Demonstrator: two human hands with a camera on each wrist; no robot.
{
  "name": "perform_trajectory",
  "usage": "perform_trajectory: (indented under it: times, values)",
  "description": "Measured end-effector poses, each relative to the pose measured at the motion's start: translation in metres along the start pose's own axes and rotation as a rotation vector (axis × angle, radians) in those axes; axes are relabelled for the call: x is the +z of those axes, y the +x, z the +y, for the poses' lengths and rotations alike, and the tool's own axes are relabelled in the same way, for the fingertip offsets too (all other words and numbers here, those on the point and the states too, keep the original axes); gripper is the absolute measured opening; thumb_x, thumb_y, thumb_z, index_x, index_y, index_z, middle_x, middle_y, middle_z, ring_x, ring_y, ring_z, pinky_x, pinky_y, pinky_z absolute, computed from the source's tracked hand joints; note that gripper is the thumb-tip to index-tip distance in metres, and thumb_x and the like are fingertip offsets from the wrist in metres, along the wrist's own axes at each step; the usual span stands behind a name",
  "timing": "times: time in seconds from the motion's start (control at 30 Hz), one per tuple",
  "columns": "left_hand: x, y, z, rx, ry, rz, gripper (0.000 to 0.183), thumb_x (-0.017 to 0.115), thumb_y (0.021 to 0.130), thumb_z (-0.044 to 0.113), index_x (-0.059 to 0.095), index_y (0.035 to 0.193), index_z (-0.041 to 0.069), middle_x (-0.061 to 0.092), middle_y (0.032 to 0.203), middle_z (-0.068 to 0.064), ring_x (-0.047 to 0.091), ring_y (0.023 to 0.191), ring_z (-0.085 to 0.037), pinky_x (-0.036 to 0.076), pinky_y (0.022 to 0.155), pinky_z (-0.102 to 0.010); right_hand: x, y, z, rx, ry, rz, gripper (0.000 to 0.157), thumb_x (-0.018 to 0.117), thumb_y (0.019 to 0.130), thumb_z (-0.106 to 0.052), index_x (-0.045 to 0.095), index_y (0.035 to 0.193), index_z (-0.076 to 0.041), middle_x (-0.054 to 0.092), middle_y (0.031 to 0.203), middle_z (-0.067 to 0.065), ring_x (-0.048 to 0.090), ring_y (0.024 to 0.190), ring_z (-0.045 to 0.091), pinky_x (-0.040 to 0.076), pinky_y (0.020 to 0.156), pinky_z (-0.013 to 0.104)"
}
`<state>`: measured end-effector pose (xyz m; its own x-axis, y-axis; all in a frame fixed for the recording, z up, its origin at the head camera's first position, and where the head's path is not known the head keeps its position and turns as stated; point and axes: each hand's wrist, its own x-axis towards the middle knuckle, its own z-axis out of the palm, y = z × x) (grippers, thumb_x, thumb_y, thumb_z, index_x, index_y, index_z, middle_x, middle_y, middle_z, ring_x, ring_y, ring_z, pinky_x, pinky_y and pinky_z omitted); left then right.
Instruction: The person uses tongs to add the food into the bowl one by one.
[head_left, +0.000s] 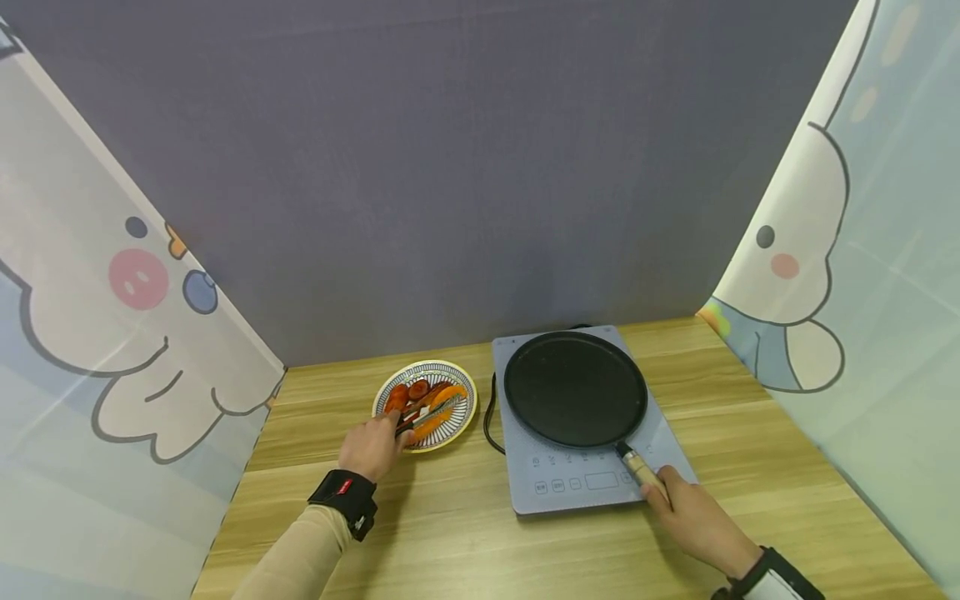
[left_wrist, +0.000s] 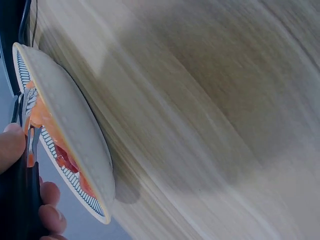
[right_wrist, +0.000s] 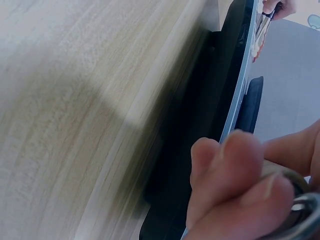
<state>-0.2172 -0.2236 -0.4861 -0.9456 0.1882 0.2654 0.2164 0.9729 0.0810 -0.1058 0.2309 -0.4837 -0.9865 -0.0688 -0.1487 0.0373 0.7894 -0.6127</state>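
Note:
My left hand grips black-handled metal tongs at the near left edge of a patterned plate. On this plate lie orange strips and reddish round slices, whose exact kind I cannot tell. The tongs' arms reach over the food; in the left wrist view their ends touch an orange piece. My right hand holds the wood-coloured handle of a flat black frying pan. The pan sits on a grey induction cooktop, its cooking surface bare.
A black cord runs between the plate and the cooktop. Behind the wooden table stands a grey wall panel. Cartoon-printed panels border both sides.

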Motion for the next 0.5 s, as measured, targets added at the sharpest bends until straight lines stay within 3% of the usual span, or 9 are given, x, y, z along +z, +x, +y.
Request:
perform_trajectory:
  times: [0.5]
  values:
    - [0.0009,-0.0022,0.0022,-0.007,-0.026,0.029,0.031,0.065,0.08,0.039,0.058,0.092,0.011,0.061,0.076,-0.009,0.057,0.058,-0.031,0.04,0.046,-0.045,-0.0004,-0.001,-0.0025,0.005,-0.003,0.003,0.018,0.048,0.093,-0.023,0.046,0.09,-0.005,0.041,0.059,0.001,0.036,0.044,0.009,0.03,0.038,0.023]
